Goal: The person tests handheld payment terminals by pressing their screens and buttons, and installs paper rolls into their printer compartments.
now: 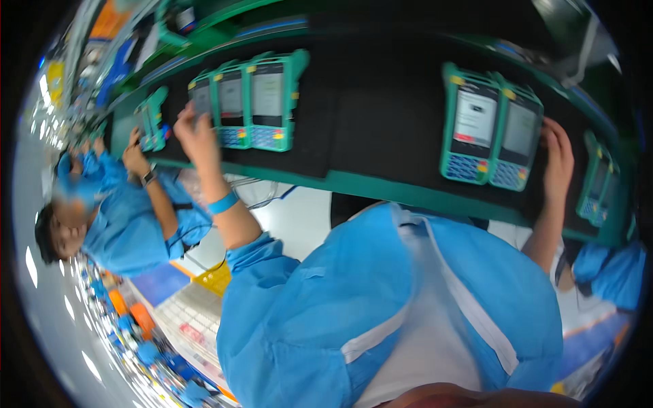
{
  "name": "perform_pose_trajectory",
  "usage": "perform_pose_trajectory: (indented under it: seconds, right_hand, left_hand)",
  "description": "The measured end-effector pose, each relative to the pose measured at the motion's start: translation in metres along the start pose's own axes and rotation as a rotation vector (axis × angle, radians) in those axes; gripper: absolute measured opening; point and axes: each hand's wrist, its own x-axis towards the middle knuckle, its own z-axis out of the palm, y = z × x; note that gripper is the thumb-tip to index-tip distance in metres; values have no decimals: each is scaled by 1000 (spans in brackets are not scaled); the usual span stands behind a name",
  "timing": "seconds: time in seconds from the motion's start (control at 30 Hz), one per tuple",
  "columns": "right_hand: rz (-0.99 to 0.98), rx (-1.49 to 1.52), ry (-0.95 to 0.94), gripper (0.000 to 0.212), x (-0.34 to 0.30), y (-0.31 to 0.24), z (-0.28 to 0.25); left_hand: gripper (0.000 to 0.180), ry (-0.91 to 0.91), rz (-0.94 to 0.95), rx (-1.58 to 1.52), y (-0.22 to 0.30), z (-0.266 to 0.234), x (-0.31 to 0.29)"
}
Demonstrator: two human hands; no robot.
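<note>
Handheld payment terminals in teal frames lie on a black-topped bench, screens up and keypads toward me. To the left are three side by side: an outer one (202, 95), a middle one (232, 102) and an inner one (269, 102). My left hand (198, 136), a blue band on its wrist, is raised at the outer one and partly hides it. Its fingers are bent but apart, and whether they touch is unclear. On the right lie two more, a lit-screen terminal (472, 126) and a dimmer terminal (517, 136). Beside the dimmer one's right edge, my right hand (558, 153) has its fingers stretched out.
The bench's green front edge (381, 185) runs close before my body. Further right lies another terminal pair (598, 183). At left a co-worker in blue (149, 224) handles another teal-framed terminal (152, 121). Cables (262, 200) hang below the edge.
</note>
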Motion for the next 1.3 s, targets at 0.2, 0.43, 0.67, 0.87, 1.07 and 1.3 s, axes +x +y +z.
perform_pose_trajectory:
  seconds: [0.2,0.43,0.67,0.87,1.07,1.3]
  right_hand:
    - [-268,-278,56,31,-14,-36,-3]
    - [-550,-457,-41,27,-15,-33,-7]
    - [-580,-629,-144,35,-14,-53,22]
    - [-579,-770,-100,47,-10,-55,43]
    - [-552,-818,-109,48,-6,-60,47]
    - [-567,-777,-80,45,0,-64,51]
  left_hand:
    - [35,171,-559,-294,-48,-69,-8]
    - [38,210,-726,-595,12,-50,-35]
    - [37,433,-898,-713,23,-54,-20]
    - [32,165,-826,-688,-33,-88,26]
    - [40,-413,-986,-142,-47,-110,88]
    - [43,-607,-886,374,-23,-50,120]
